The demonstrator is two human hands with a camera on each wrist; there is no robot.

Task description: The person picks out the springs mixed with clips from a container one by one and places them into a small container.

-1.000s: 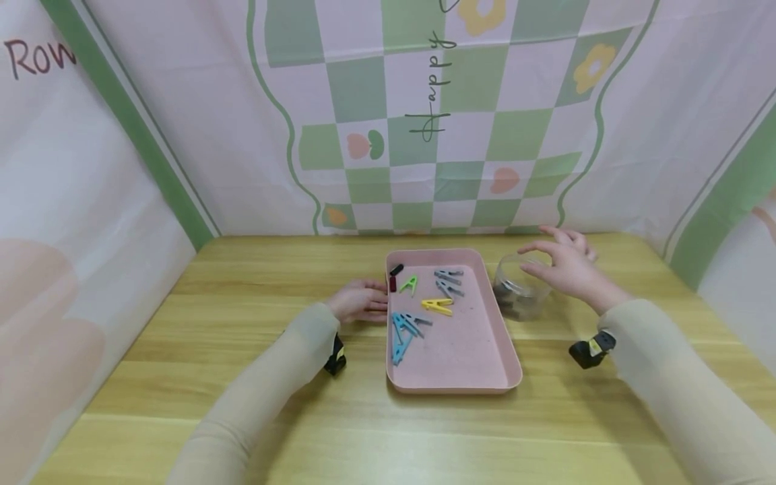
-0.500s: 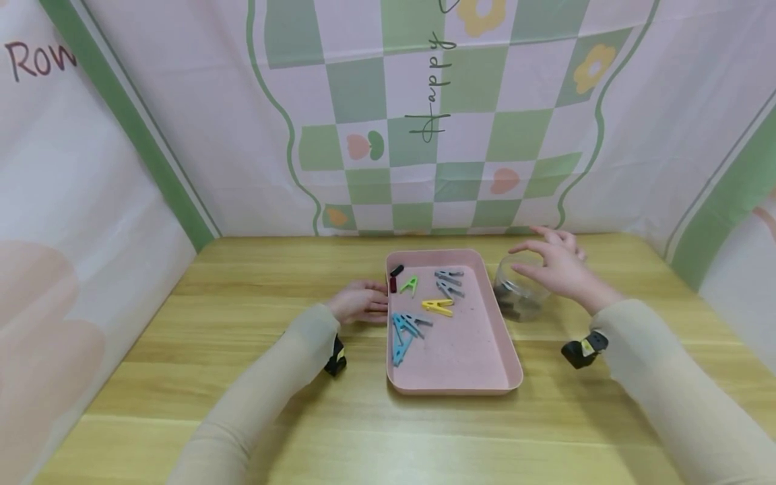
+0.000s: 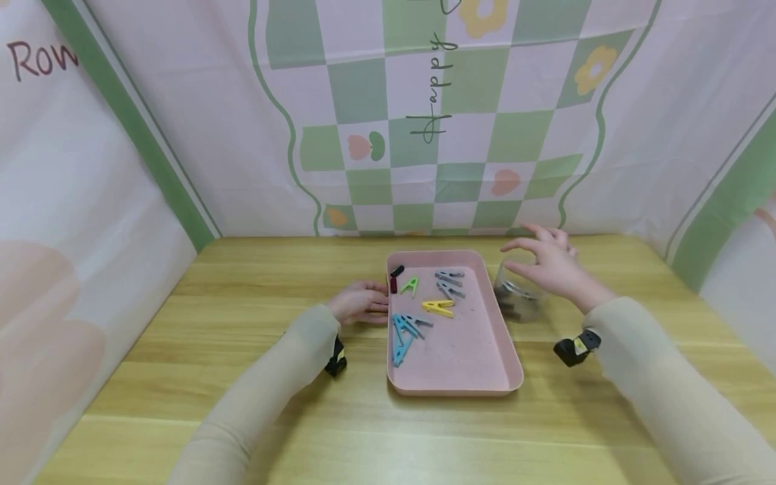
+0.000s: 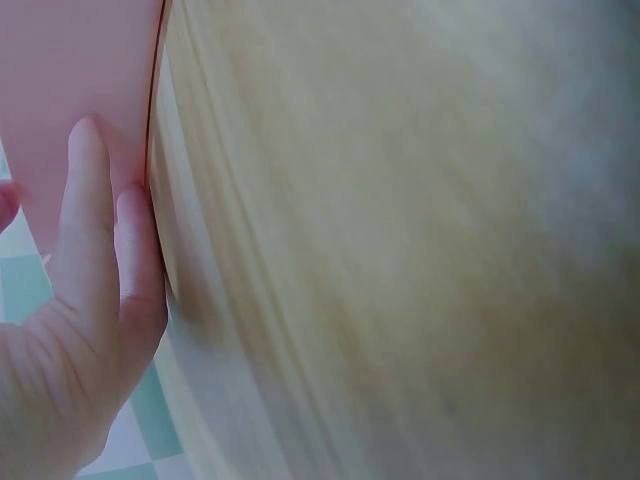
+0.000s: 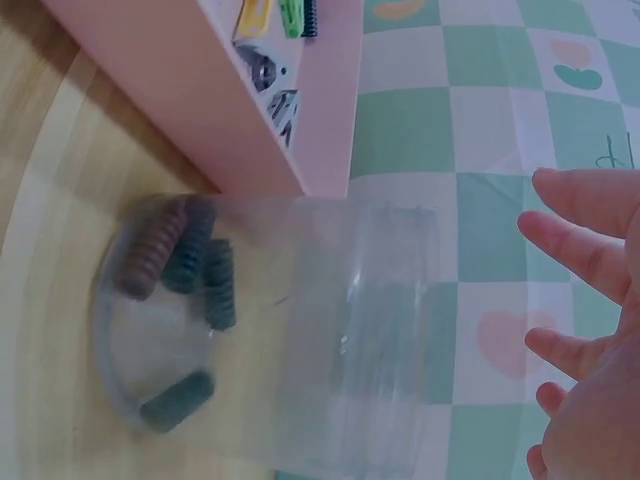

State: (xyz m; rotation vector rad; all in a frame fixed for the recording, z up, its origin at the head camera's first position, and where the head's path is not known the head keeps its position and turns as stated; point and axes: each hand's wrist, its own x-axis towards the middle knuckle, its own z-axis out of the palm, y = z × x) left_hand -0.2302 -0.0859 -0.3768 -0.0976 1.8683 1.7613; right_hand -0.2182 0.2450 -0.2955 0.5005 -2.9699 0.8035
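The right hand [image 3: 548, 269] has drifted left over the clear plastic jar [image 3: 517, 294] near the desk's far edge, fingers spread and released, while the left hand [image 3: 360, 302] stays flat against the pink tray [image 3: 485, 364].

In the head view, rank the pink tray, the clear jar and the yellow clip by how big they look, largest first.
1. pink tray
2. clear jar, partly hidden behind the right hand
3. yellow clip

All sit at a similar distance, so the order looks reliable.

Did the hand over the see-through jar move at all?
Yes. The right hand slid a little left, toward the pink tray, staying spread above the clear jar.
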